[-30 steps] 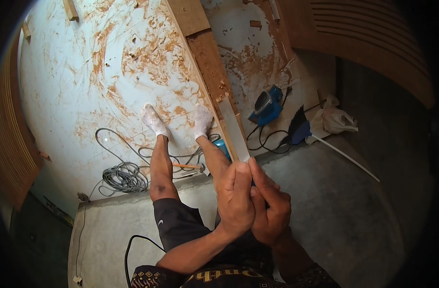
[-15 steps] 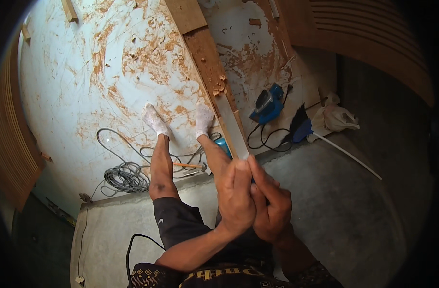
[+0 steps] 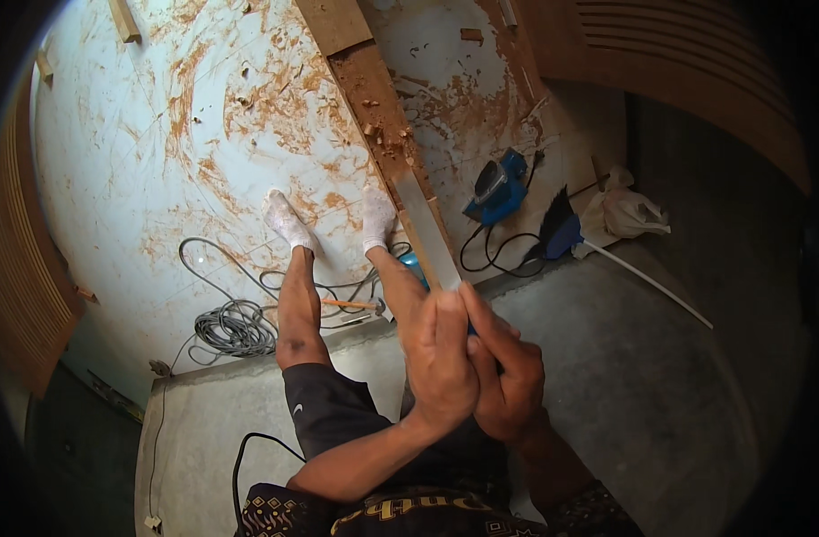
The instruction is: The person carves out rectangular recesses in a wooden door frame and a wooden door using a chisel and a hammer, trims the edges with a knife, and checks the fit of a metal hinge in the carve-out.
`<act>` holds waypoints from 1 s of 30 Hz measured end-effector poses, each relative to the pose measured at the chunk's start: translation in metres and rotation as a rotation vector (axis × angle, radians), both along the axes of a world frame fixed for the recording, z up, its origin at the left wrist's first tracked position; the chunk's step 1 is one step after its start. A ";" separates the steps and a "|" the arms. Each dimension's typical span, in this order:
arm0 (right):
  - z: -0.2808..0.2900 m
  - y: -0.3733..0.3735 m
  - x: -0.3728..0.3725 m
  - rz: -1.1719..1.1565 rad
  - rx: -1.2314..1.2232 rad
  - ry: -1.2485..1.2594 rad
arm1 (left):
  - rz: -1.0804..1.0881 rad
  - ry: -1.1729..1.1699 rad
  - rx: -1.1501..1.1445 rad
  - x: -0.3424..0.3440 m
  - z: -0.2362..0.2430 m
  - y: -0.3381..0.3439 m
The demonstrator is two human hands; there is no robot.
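Both my hands are closed around a wide chisel (image 3: 430,237), whose flat metal blade points away from me along a long wooden board. My left hand (image 3: 441,362) wraps the near end of the blade with its thumb laid along the metal. Pressed against it, my right hand (image 3: 508,380) grips the handle, which is mostly hidden; a sliver of blue shows between the hands. The blade's tip lies over the recessed part of the wooden board (image 3: 360,76), by curled shavings (image 3: 392,139).
A blue electric planer (image 3: 499,188) with its cord lies right of the board, near a blue-headed broom (image 3: 562,237) and a whitish plastic bag (image 3: 629,215). A hammer (image 3: 351,305) and coiled cable (image 3: 235,329) lie to the left. Slatted wooden panels (image 3: 687,45) stand at both sides.
The chisel's tip has shifted slightly up and left in view, toward the shavings. More curled shavings show ahead of it. Both hands keep their grip.
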State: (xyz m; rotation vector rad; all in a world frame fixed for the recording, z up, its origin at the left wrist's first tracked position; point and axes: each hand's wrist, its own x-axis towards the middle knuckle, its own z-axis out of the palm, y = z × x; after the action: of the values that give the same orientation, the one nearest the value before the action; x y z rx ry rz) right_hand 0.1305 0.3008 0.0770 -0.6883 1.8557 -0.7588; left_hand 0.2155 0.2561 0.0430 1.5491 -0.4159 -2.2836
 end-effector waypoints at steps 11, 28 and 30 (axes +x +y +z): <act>0.000 0.018 0.004 0.004 -0.064 0.075 | 0.017 -0.022 -0.068 -0.003 0.000 0.015; 0.006 0.009 -0.001 0.007 0.015 0.049 | -0.007 0.057 -0.020 -0.002 -0.003 0.006; 0.003 0.009 0.000 0.001 0.009 0.035 | -0.004 0.045 0.000 -0.002 -0.003 0.008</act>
State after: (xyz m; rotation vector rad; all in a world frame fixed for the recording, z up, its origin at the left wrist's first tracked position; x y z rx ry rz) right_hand 0.1304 0.3096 0.0796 -0.7002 1.8893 -0.7414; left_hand 0.2131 0.2639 0.0399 1.4951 -0.4075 -2.3174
